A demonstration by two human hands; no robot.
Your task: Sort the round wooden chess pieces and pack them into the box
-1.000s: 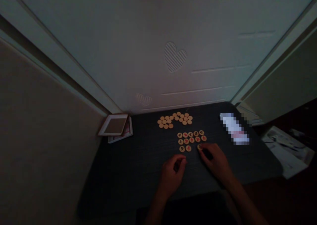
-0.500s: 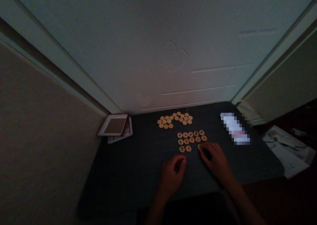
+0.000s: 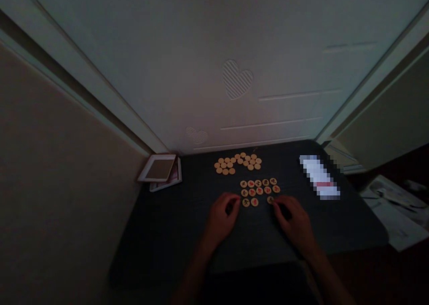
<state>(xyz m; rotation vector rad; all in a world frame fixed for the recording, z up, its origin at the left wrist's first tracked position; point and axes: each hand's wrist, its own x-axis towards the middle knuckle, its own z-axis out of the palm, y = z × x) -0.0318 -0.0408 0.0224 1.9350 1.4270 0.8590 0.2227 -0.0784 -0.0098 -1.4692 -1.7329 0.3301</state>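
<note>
Round wooden pieces with red and dark characters form three rows on the dark table (image 3: 167, 233); the front row has a gap before its rightmost piece (image 3: 270, 200). My right hand (image 3: 293, 218) is at that piece, thumb and finger pinched at its right edge; whether they grip it is hard to tell. My left hand (image 3: 223, 218) is just left of the front row, fingertips pinched beside the leftmost piece (image 3: 246, 202); anything between them is too small to make out. Behind the rows lie several plain pieces (image 3: 223, 165) in a loose cluster.
A stack of shallow box parts (image 3: 161, 168) sits at the table's back left. At the back right lies a pixelated bright object (image 3: 320, 177). A white door (image 3: 201, 72) rises behind the table. Beyond the right edge are white items (image 3: 398, 220) low down.
My left hand has moved up and left, to beside the front row. My right hand has shifted slightly right, uncovering more of the rightmost front piece.
</note>
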